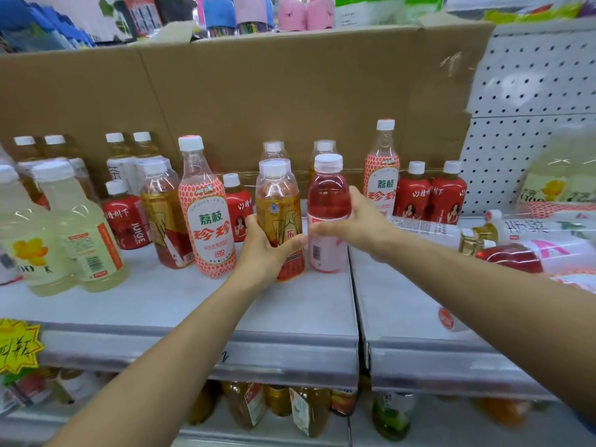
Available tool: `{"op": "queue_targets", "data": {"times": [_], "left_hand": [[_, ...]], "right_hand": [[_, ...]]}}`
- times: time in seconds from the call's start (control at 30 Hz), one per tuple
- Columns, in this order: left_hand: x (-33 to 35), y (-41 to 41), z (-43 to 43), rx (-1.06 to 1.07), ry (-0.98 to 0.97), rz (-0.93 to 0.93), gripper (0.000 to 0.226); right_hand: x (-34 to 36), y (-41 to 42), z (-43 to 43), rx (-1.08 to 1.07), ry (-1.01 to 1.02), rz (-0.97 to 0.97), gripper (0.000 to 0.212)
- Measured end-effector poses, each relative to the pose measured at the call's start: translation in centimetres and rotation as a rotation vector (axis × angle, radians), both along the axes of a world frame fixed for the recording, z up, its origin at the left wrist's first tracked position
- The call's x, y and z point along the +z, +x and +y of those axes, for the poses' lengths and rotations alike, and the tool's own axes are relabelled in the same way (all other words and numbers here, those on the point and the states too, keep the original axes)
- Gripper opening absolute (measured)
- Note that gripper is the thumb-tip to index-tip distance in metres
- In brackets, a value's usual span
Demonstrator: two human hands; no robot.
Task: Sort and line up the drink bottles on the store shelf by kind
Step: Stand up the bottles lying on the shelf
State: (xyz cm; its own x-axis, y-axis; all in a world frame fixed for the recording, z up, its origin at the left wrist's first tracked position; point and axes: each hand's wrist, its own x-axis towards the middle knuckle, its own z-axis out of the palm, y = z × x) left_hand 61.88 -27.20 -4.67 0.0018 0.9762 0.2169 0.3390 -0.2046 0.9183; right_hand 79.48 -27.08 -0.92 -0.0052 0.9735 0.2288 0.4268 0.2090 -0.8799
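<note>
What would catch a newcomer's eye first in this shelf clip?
Two bare hands at mid-shelf: the left hand grips an amber tea bottle with a white cap, the right hand grips a pink drink bottle beside it, both standing. Left of them stands a tall clear bottle with a pink scaled label; at the far right several bottles lie on their sides.

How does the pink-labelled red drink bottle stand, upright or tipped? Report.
Upright: pink-labelled red drink bottle base on grey shelf, white cap topmost.
</note>
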Motion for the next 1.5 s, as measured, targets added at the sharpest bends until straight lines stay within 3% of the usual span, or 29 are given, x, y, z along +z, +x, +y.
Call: {"op": "queue_targets", "data": {"times": [0.2,0.33,0.4,0.47,0.57,0.67,0.8,0.93,1.03,1.1,1.17,1.27,1.37,1.5], "left_hand": [[-0.6,0.4,-1.1,0.121,0.057,0.008,0.082],[0.2,2.3,-5.1,0.21,0.521,0.128,0.073],[1.1,4.0,-6.1,0.111,0.721,0.22,0.061],[1.6,6.3,-6.0,-0.048,0.77,0.322,0.05],[1.9,10.3,-5.0,-0.235,0.615,0.417,0.048],[1.4,13.9,-2.3,-0.287,0.453,0.49,0.057],[1.0,17.2,1.7,-0.269,0.325,0.724,0.073],[0.5,19.4,3.4,-0.204,0.294,0.809,0.078],[0.3,20.3,3.6,-0.139,0.333,0.694,0.072],[0.3,20.5,3.7,-0.124,0.321,0.609,0.071],[0.5,20.6,3.6,-0.111,0.3,0.554,0.068],[0.9,20.7,3.4,-0.112,0.26,0.492,0.066],[1.3,20.9,3.2,-0.088,0.191,0.397,0.071],[1.7,21.0,3.0,-0.081,0.088,0.22,0.07]], "right_hand": [[0.1,2.0,-0.6,0.059,-0.065,-0.108,0.067],[1.4,7.9,-1.8,-0.047,0.026,-0.388,0.067],[2.3,11.6,-1.9,-0.118,-0.011,-0.513,0.053],[2.4,15.1,-1.6,-0.133,-0.139,-0.635,0.034],[1.3,17.2,-1.0,-0.071,-0.34,-0.763,0.04],[0.6,17.5,0.0,-0.018,-0.291,-0.956,0.066],[1.8,17.9,0.4,0.016,-0.21,-1.011,0.057],[4.1,19.3,0.4,0.128,-0.212,-0.832,0.038],[5.2,21.1,0.1,0.122,-0.184,-0.661,0.051],[5.3,22.9,0.0,0.111,-0.215,-0.43,0.067],[5.0,24.8,-0.2,0.13,-0.239,-0.298,0.064],[4.1,27.4,-0.2,0.16,-0.24,-0.639,0.029],[3.3,27.8,0.2,0.223,-0.286,-0.932,0.009],[1.5,26.6,2.1,0.221,-0.335,-1.161,0.028]]}}
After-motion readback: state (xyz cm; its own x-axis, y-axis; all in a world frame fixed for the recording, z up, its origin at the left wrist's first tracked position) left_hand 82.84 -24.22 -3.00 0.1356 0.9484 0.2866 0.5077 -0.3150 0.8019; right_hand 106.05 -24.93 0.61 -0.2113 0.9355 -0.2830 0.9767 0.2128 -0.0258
